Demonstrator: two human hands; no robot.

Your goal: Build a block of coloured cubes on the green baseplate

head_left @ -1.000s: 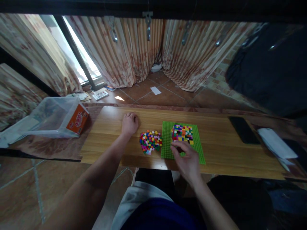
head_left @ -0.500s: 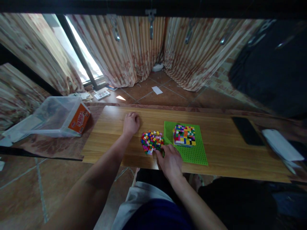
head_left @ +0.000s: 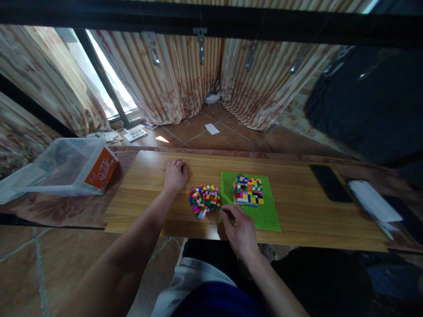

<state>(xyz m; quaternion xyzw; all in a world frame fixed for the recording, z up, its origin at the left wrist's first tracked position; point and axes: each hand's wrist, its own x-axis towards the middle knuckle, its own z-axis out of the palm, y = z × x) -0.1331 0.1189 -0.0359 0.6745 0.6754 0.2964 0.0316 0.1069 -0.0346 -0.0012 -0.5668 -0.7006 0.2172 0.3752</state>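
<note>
My left hand (head_left: 176, 175) rests on the wooden board left of the bricks, its fingers curled in and nothing visible in them. A loose pile of small multicoloured toy bricks (head_left: 204, 200) lies between my hands. My right hand (head_left: 240, 229) is over the front left edge of a green studded baseplate (head_left: 271, 211), just right of the pile. Its thumb and forefinger are pinched together; whatever is between them is too small to make out. On the baseplate stands a block built of multicoloured bricks (head_left: 248, 190), beyond my right fingers and apart from them.
A clear plastic box (head_left: 72, 163) with an orange label lies at the left. A black phone (head_left: 331, 182) and a white object (head_left: 375, 200) lie to the right. A dark bar (head_left: 231, 26) with metal hooks crosses overhead. Curtains hang behind the board.
My right hand has drawn back from the pile and moved right to the baseplate's edge, its fingers pinched. My left hand stays in place. The whole view has shifted slightly.
</note>
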